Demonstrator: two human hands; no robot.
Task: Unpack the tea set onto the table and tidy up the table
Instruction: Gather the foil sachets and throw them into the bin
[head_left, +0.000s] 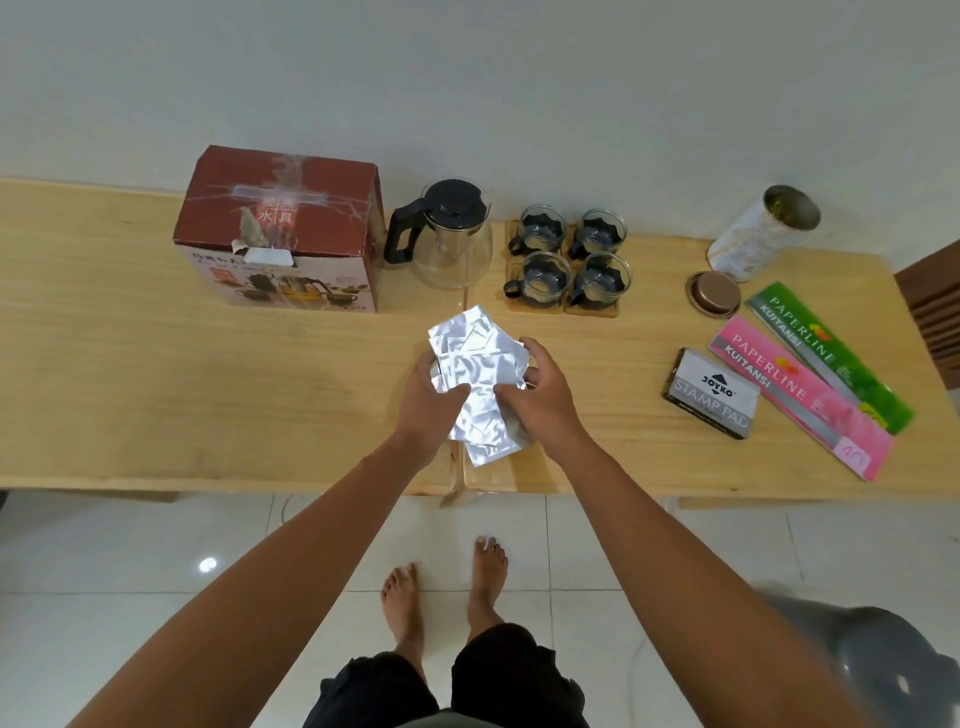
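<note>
A bunch of silver foil sachets (480, 364) is gathered over the middle of the wooden table (156, 389). My left hand (428, 402) grips the bunch from the left and my right hand (540, 400) grips it from the right. Behind them a glass teapot (447, 236) with a black lid and handle stands upright. To its right, several glass cups (569, 260) with black holders sit on wooden coasters. The red tea set box (280, 228) stands shut at the back left.
An open metal tin (763, 234) stands at the back right, its brown lid (714, 293) lying beside it. A stamp pad box (711, 395) and pink (800, 397) and green (831, 353) receipt books lie on the right. The wall runs close behind the table.
</note>
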